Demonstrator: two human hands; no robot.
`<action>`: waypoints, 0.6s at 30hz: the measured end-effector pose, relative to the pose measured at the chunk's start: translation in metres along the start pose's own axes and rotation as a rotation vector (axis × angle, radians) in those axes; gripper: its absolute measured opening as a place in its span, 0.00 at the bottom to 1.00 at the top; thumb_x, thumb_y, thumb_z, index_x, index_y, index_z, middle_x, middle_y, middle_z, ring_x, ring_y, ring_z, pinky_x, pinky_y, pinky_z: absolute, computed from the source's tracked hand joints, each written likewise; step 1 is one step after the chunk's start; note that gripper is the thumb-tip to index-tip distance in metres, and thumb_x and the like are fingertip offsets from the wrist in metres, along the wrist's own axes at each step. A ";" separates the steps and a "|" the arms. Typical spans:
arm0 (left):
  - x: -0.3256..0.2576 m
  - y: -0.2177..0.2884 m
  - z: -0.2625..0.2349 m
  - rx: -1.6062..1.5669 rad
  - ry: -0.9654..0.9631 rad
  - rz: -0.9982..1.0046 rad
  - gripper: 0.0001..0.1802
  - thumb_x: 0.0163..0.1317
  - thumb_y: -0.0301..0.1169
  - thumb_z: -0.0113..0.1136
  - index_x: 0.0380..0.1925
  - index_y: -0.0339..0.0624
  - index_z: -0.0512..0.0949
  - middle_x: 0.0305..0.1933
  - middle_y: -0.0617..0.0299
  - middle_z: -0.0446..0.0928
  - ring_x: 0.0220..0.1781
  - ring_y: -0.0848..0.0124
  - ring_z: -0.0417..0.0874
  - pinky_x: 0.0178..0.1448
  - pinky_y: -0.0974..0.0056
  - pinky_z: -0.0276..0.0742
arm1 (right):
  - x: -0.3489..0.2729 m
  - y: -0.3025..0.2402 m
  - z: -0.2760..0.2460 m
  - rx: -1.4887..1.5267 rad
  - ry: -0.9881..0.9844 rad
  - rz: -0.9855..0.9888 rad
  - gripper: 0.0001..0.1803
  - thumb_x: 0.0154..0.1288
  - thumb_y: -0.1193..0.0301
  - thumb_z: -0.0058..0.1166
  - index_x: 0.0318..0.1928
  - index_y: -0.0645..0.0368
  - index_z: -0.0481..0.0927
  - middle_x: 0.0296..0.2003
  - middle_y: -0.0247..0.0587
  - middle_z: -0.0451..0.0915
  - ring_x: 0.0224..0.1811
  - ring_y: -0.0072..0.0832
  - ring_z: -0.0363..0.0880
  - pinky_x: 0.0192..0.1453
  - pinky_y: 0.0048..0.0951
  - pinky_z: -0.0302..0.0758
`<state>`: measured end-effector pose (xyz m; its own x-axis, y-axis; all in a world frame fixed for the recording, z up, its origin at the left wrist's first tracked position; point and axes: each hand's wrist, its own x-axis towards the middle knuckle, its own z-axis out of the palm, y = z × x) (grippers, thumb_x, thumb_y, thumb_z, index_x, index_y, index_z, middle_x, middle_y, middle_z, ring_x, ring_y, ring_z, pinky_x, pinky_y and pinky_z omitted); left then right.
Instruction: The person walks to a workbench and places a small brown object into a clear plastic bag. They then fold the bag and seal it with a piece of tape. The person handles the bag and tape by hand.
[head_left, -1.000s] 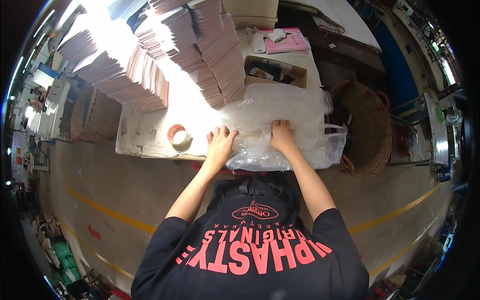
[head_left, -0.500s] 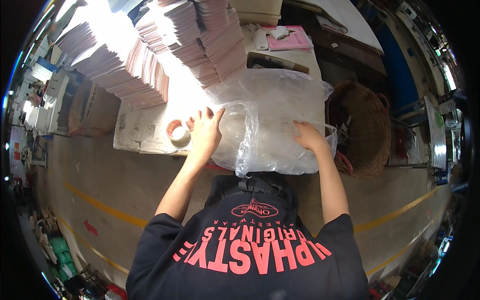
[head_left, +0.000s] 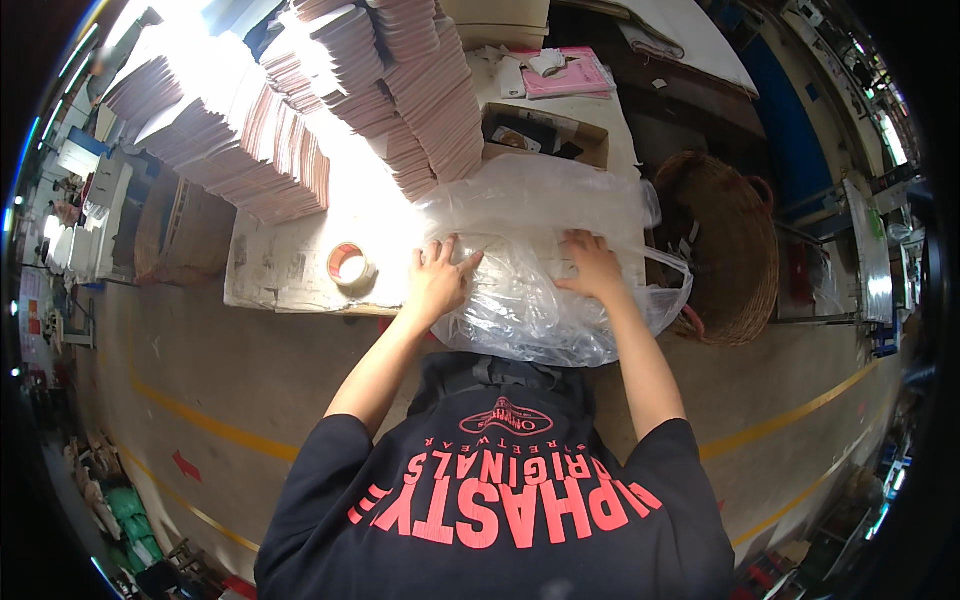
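Observation:
A large clear plastic bag (head_left: 530, 300) lies spread and crumpled over the near edge of the table. On its left part rests my left hand (head_left: 441, 282), fingers spread. My right hand (head_left: 594, 266) lies on the bag's right part, its fingers stretched out as well. Neither hand grips anything that I can see. A loop of the bag (head_left: 668, 285) sticks out past the right table edge. Left of my left hand, a roll of tape (head_left: 349, 265) stands on the table. Whether anything lies inside the bag is hard to see.
Tall stacks of pinkish paper (head_left: 250, 140) fill the back left of the table (head_left: 270, 262). Behind the bag is an open cardboard box (head_left: 575, 138) with small items; farther back lies a pink pad (head_left: 570, 72). A wicker basket (head_left: 735, 260) stands on the right.
The bag has been shifted and refolded, uncovering more of the cardboard box. My left hand has moved right, away from the tape roll, onto the bag. My right hand has moved slightly left.

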<state>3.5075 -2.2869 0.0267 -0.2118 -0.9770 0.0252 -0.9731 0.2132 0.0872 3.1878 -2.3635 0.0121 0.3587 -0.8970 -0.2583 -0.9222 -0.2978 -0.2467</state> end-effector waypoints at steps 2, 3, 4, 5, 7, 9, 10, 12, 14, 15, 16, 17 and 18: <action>-0.001 -0.005 0.005 0.079 -0.039 -0.011 0.30 0.63 0.33 0.60 0.67 0.70 0.83 0.82 0.48 0.63 0.77 0.44 0.66 0.79 0.34 0.58 | 0.001 0.020 -0.015 -0.159 -0.184 0.144 0.46 0.62 0.54 0.70 0.78 0.50 0.67 0.80 0.46 0.62 0.81 0.46 0.59 0.80 0.48 0.66; 0.000 -0.006 0.005 0.076 -0.041 -0.015 0.29 0.64 0.32 0.58 0.65 0.68 0.85 0.83 0.46 0.61 0.80 0.42 0.62 0.80 0.33 0.55 | 0.001 0.027 -0.019 -0.237 -0.266 0.206 0.46 0.64 0.53 0.69 0.79 0.49 0.66 0.80 0.47 0.61 0.82 0.47 0.58 0.80 0.47 0.66; 0.000 -0.006 0.005 0.066 -0.080 -0.035 0.29 0.64 0.31 0.58 0.65 0.68 0.85 0.83 0.45 0.61 0.81 0.41 0.61 0.81 0.33 0.55 | 0.002 0.031 -0.022 -0.252 -0.205 0.153 0.45 0.65 0.52 0.67 0.79 0.50 0.67 0.80 0.48 0.61 0.82 0.47 0.58 0.81 0.47 0.65; 0.002 -0.005 0.004 0.069 -0.097 -0.054 0.29 0.64 0.31 0.58 0.65 0.68 0.85 0.83 0.44 0.60 0.81 0.41 0.61 0.81 0.32 0.54 | 0.005 0.034 -0.025 -0.271 -0.156 0.125 0.44 0.67 0.50 0.65 0.78 0.52 0.68 0.80 0.49 0.62 0.82 0.47 0.58 0.81 0.47 0.65; 0.005 -0.004 0.002 0.079 -0.120 -0.064 0.29 0.64 0.31 0.57 0.65 0.68 0.85 0.83 0.43 0.60 0.81 0.39 0.60 0.81 0.31 0.54 | 0.010 0.032 -0.024 -0.254 -0.156 0.141 0.42 0.69 0.49 0.62 0.77 0.54 0.69 0.79 0.52 0.63 0.82 0.48 0.60 0.82 0.45 0.64; 0.007 -0.003 0.000 0.095 -0.142 -0.048 0.29 0.64 0.30 0.56 0.65 0.68 0.85 0.82 0.42 0.60 0.81 0.38 0.60 0.81 0.30 0.53 | 0.015 0.022 -0.019 -0.135 -0.229 0.174 0.39 0.72 0.48 0.59 0.75 0.57 0.71 0.77 0.55 0.67 0.80 0.49 0.63 0.82 0.44 0.62; 0.008 -0.004 -0.001 0.078 -0.131 -0.054 0.29 0.64 0.31 0.57 0.65 0.68 0.85 0.82 0.42 0.60 0.80 0.38 0.61 0.80 0.30 0.54 | 0.015 0.016 -0.017 -0.102 -0.279 0.184 0.38 0.73 0.49 0.58 0.75 0.58 0.72 0.76 0.55 0.68 0.79 0.50 0.64 0.82 0.43 0.63; 0.006 -0.007 -0.004 0.043 -0.130 -0.072 0.28 0.65 0.31 0.58 0.65 0.68 0.85 0.82 0.42 0.60 0.80 0.38 0.61 0.80 0.30 0.54 | 0.012 0.008 -0.015 0.057 -0.302 0.067 0.36 0.74 0.52 0.56 0.74 0.59 0.72 0.74 0.57 0.71 0.78 0.52 0.67 0.82 0.43 0.63; 0.004 -0.012 -0.011 0.063 -0.125 -0.057 0.27 0.65 0.32 0.60 0.65 0.69 0.85 0.82 0.45 0.62 0.80 0.40 0.62 0.79 0.30 0.55 | 0.004 0.005 -0.017 -0.021 -0.221 0.012 0.35 0.75 0.52 0.55 0.75 0.59 0.71 0.73 0.57 0.72 0.77 0.52 0.68 0.81 0.43 0.64; 0.003 -0.013 -0.015 0.067 -0.153 -0.061 0.27 0.66 0.33 0.61 0.64 0.69 0.85 0.82 0.46 0.62 0.80 0.41 0.62 0.79 0.30 0.56 | 0.000 0.004 -0.019 -0.104 -0.212 0.030 0.35 0.76 0.52 0.54 0.75 0.59 0.71 0.73 0.57 0.73 0.77 0.52 0.69 0.80 0.43 0.65; 0.002 -0.014 -0.020 0.046 -0.144 -0.035 0.26 0.67 0.33 0.60 0.64 0.68 0.85 0.80 0.47 0.65 0.79 0.44 0.64 0.79 0.30 0.56 | -0.004 0.003 -0.022 0.034 -0.189 0.017 0.35 0.76 0.52 0.55 0.76 0.57 0.71 0.71 0.57 0.75 0.75 0.51 0.71 0.79 0.43 0.66; 0.000 -0.015 -0.026 0.021 -0.161 -0.016 0.24 0.68 0.33 0.60 0.64 0.66 0.85 0.79 0.49 0.67 0.79 0.47 0.66 0.80 0.31 0.57 | -0.009 0.002 -0.025 0.125 -0.207 0.066 0.35 0.75 0.53 0.56 0.76 0.55 0.71 0.70 0.57 0.76 0.74 0.51 0.73 0.78 0.42 0.68; -0.001 -0.016 -0.032 -0.005 -0.160 0.012 0.23 0.70 0.33 0.59 0.63 0.64 0.86 0.78 0.50 0.69 0.78 0.51 0.68 0.80 0.31 0.58 | -0.014 0.001 -0.028 0.225 -0.241 0.113 0.35 0.75 0.53 0.57 0.77 0.54 0.71 0.69 0.56 0.78 0.72 0.50 0.75 0.77 0.42 0.69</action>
<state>3.5258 -2.2887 0.0571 -0.2353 -0.9628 -0.1327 -0.9701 0.2242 0.0930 3.1782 -2.3603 0.0412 0.3046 -0.8090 -0.5026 -0.9129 -0.0974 -0.3965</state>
